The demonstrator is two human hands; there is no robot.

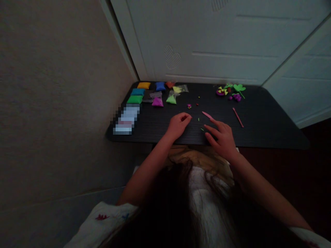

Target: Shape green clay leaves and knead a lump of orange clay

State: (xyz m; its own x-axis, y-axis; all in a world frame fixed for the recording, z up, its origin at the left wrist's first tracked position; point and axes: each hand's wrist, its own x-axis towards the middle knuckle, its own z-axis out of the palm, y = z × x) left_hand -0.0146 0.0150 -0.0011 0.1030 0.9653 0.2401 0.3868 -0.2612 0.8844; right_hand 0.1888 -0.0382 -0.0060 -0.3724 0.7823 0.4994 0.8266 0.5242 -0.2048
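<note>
My left hand (179,124) rests at the near side of the dark table, its thumb and fingers pressed together; whatever is between them is too small to make out. To its right, my right hand (220,137) has its fingers spread, a fingertip close to the end of a pink clay knife (207,115). Between the hands lie two thin green clay bits, one (198,119) farther away and another (202,129) by the right fingers. Beyond them sit a small magenta clay piece (189,106) and a tiny red bit (197,104).
Bags of coloured clay, such as a magenta bag (157,101) and a green pack (134,99), line the table's (155,129) left side. A blurred-out phone-like object (127,119) lies near left. Clay shapes (237,97) and a pink stick tool (238,117) are at right.
</note>
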